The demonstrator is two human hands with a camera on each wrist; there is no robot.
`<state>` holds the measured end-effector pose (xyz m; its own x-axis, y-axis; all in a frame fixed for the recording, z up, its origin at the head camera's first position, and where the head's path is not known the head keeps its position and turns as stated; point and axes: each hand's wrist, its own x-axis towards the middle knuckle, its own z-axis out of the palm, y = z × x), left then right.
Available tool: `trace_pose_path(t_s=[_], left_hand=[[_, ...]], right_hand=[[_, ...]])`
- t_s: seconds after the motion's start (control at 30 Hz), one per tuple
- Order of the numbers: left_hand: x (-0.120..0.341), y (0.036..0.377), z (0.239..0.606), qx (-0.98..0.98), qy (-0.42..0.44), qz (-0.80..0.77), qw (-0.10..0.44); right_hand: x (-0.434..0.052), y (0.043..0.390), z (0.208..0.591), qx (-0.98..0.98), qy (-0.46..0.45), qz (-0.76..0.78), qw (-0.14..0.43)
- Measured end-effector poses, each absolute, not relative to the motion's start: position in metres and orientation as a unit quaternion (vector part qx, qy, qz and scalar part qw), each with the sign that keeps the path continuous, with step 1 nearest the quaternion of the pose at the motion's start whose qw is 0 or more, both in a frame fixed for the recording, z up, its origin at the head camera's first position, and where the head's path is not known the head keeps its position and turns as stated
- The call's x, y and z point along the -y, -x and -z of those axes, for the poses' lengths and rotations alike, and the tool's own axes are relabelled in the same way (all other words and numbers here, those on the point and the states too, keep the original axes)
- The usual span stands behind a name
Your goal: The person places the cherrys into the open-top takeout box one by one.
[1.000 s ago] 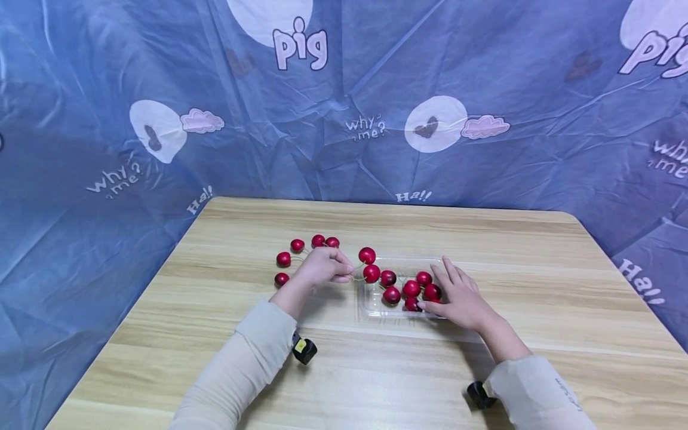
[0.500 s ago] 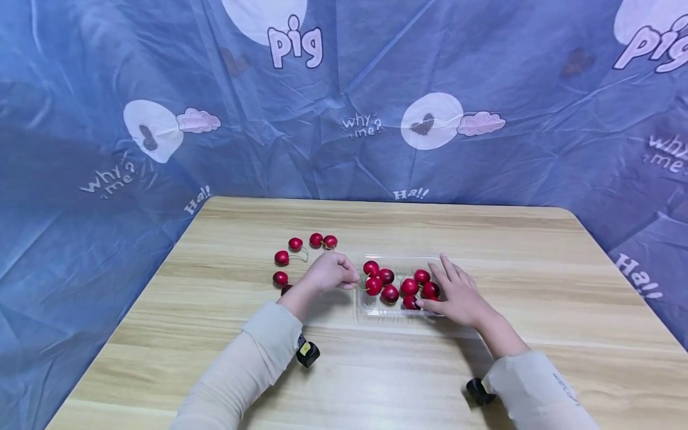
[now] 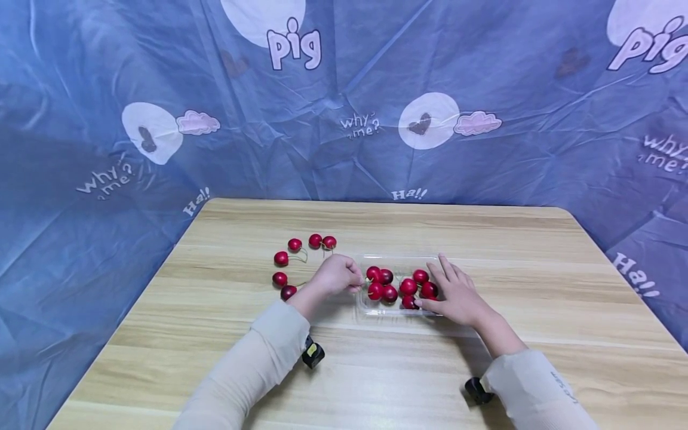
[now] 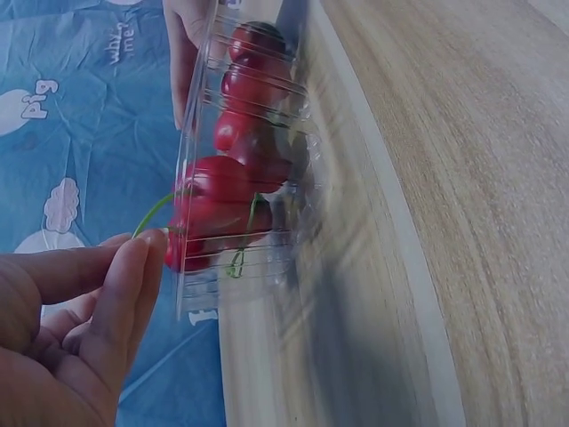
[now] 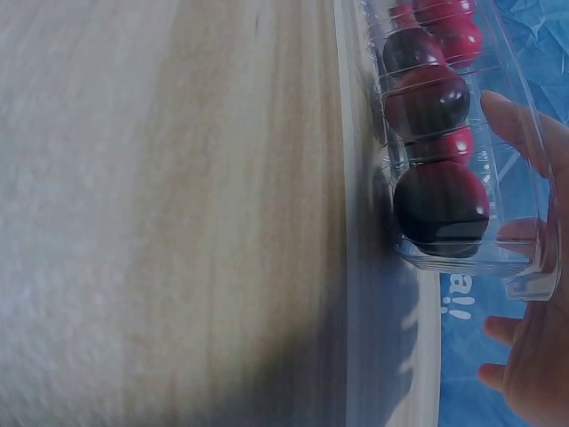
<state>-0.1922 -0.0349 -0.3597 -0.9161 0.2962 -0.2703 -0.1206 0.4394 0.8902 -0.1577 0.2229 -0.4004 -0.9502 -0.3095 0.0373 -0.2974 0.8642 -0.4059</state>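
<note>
A clear plastic tray lies mid-table with several red cherries in it. My left hand is at the tray's left end, thumb and forefinger pinching a green stem joined to the nearest cherries inside the tray wall. My right hand rests with straight fingers against the tray's right end, the thumb along its near edge. In the right wrist view, fingers lie on the tray behind a dark cherry.
Several loose cherries lie on the wooden table to the left of my left hand, some with stems. A blue printed cloth stands behind and beside the table. Small black wrist devices hang under both sleeves.
My left hand has brought two stemmed cherries down from above the tray's left edge into the tray. The right hand has stayed at the tray's right end.
</note>
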Motion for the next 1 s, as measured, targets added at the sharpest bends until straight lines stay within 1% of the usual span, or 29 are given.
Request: trace_pose_path(t_s=[0.43, 0.63, 1.0], left_hand=[[0.024, 0.195, 0.356, -0.848, -0.048, -0.486, 0.204], [0.017, 0.197, 0.356, -0.865, -0.059, -0.454, 0.205], [0.005, 0.198, 0.362, -0.858, -0.073, -0.459, 0.218]], right_hand=[[-0.223, 0.158, 0.399, -0.965, 0.153, 0.213, 0.019], [-0.223, 0.157, 0.398, -0.965, 0.152, 0.213, 0.022], [-0.222, 0.156, 0.398, -0.966, 0.149, 0.212, 0.029]])
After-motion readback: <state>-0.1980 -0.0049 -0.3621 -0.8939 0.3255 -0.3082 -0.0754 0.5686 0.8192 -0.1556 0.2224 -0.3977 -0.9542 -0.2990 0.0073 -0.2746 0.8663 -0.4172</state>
